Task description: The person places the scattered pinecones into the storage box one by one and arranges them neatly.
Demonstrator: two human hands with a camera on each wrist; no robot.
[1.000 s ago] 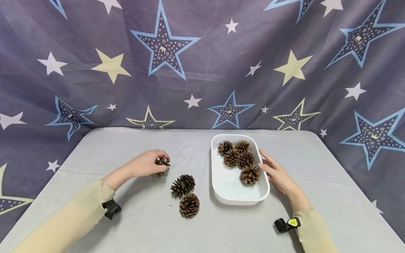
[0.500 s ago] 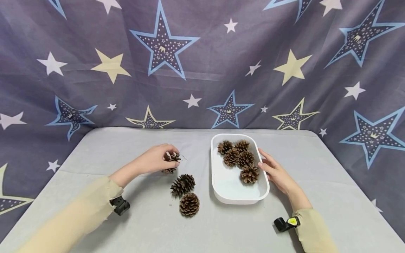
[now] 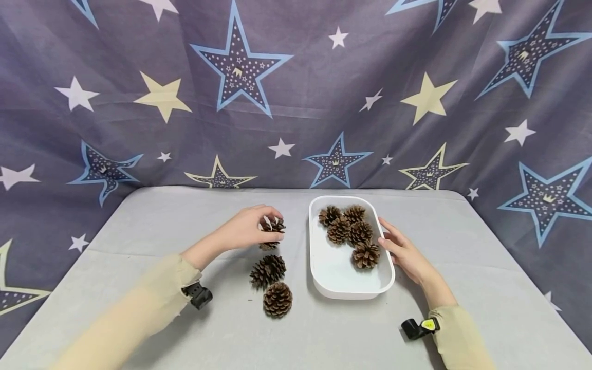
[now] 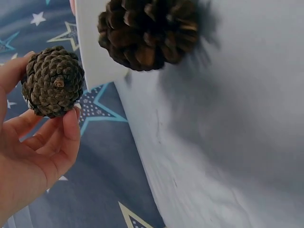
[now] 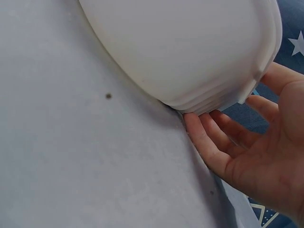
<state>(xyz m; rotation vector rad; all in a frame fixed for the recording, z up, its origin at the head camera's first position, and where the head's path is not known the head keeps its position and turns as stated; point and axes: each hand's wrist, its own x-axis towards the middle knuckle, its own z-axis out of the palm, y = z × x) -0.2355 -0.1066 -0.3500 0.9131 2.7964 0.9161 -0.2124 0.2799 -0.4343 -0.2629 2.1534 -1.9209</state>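
Note:
My left hand [image 3: 247,228] holds a brown pine cone [image 3: 273,226] between thumb and fingers, just left of a white plastic bin [image 3: 347,286]. The left wrist view shows the base of that pine cone [image 4: 53,81] facing the camera. Inside the bin lie several pine cones [image 3: 366,255], toward its far and right sides. On the bin's right side rests my right hand [image 3: 409,257], thumb at the rim and fingertips on the outer wall [image 5: 190,47]. Two more pine cones, a darker one on its side [image 3: 268,271] and a round one [image 3: 277,299], lie below my left hand.
A light grey cloth covers the table [image 3: 333,334], with a few small dark specks on it. Behind stands a dark curtain [image 3: 305,82] patterned with stars. Each sleeve carries a black wrist camera [image 3: 198,295].
My left hand has moved to the right and slightly away with the pine cone, from the table's left part toward the bin. My right hand and the bin have stayed put.

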